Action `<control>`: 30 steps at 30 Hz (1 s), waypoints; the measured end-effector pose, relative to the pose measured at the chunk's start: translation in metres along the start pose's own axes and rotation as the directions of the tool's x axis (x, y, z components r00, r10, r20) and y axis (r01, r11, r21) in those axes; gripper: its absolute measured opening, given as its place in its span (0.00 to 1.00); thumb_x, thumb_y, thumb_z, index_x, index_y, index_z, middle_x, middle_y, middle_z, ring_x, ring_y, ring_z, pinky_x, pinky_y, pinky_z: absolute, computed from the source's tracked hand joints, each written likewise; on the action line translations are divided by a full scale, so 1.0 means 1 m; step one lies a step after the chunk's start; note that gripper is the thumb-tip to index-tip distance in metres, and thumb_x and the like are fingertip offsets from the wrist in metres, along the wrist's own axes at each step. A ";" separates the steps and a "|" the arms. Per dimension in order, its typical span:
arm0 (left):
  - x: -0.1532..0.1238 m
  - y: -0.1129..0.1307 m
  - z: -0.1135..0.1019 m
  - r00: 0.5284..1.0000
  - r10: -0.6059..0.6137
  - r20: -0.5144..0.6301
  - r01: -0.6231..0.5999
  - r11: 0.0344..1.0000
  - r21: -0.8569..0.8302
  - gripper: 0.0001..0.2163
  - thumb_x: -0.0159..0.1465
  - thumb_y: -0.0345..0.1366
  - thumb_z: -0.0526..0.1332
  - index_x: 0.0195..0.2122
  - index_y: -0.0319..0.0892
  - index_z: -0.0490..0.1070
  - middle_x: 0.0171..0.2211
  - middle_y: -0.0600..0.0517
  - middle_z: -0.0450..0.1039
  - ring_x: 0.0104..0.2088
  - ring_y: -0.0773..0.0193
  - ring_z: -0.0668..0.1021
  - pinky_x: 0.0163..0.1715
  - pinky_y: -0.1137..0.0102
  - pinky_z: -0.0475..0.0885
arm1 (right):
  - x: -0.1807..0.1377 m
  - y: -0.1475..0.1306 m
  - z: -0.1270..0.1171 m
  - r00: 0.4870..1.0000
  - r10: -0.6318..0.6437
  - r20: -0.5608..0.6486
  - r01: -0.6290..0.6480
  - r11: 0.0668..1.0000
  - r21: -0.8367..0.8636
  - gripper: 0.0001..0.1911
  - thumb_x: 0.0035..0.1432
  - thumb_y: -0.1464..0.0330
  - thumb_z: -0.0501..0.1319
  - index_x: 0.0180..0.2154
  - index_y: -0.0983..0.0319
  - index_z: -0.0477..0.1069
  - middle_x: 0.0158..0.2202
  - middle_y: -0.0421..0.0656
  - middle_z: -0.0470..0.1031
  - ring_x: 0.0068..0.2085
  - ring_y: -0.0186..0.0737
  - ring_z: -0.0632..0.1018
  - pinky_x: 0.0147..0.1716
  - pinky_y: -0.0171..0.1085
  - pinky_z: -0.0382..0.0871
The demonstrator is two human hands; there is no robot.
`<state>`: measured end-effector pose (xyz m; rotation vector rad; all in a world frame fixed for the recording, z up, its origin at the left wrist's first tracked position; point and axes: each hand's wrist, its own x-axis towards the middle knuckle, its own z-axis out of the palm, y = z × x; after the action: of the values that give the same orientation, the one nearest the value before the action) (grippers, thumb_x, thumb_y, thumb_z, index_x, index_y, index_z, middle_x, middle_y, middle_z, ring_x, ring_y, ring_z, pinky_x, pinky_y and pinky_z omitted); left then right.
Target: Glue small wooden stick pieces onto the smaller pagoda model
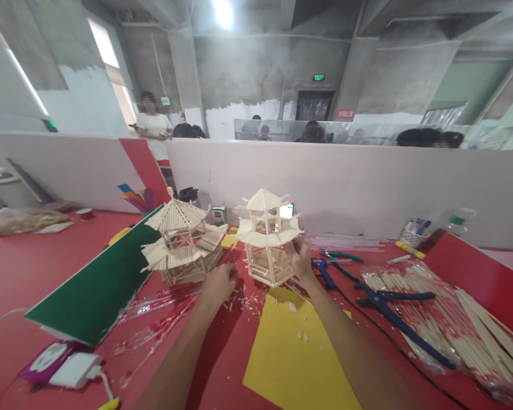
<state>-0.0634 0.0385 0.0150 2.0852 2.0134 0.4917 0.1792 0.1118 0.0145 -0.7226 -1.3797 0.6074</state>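
A pale wooden-stick pagoda model (pixel 268 236) with tiered roofs stands upright near the middle of the red table. My right hand (pixel 300 257) is closed at its right side, gripping it below the lower roof. To the left is a second stick pagoda (pixel 182 239), wider and standing close to a green board. My left hand (pixel 223 280) is between the two models, just right of the second one's base, its fingers curled in. What those fingers hold, if anything, is hidden. Small stick offcuts (pixel 250 302) lie scattered beside it.
A yellow sheet (pixel 297 347) lies in front. On the right are a blue glue gun (pixel 322 272), blue-handled cutters (pixel 389 310) and bagged sticks (pixel 461 324). The green board (pixel 98 279) and a power socket (pixel 51 361) are at left. A white partition (pixel 346 188) runs behind.
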 end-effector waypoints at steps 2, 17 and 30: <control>0.000 -0.001 0.001 1.000 -0.003 0.016 0.003 1.000 0.013 0.08 0.63 0.36 0.58 0.37 0.45 0.77 0.38 0.47 0.81 0.40 0.58 0.81 0.36 0.71 0.67 | -0.002 0.001 0.001 1.000 -0.002 0.013 0.002 1.000 -0.017 0.22 0.60 0.54 0.60 0.21 0.59 0.59 0.19 0.34 0.57 0.22 0.31 0.59 0.21 0.33 0.51; -0.001 -0.004 -0.004 0.997 -0.019 0.068 0.014 0.996 0.086 0.10 0.63 0.40 0.58 0.39 0.45 0.77 0.37 0.45 0.81 0.39 0.55 0.81 0.38 0.69 0.69 | 0.003 0.012 0.013 0.996 0.026 0.086 -0.017 0.994 -0.111 0.19 0.60 0.56 0.58 0.22 0.60 0.62 0.22 0.37 0.64 0.26 0.35 0.64 0.26 0.33 0.58; -0.003 -0.006 -0.009 0.996 -0.032 0.084 0.024 0.995 0.098 0.11 0.64 0.40 0.56 0.39 0.45 0.78 0.37 0.45 0.80 0.40 0.55 0.81 0.40 0.68 0.69 | 0.034 -0.005 -0.025 0.949 0.122 0.291 -0.067 0.979 -0.191 0.12 0.54 0.63 0.60 0.35 0.62 0.80 0.39 0.45 0.82 0.43 0.47 0.79 0.44 0.41 0.71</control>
<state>-0.0722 0.0354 0.0213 2.0911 2.0531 0.2993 0.2079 0.1316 0.0390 -0.8705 -1.7059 0.6962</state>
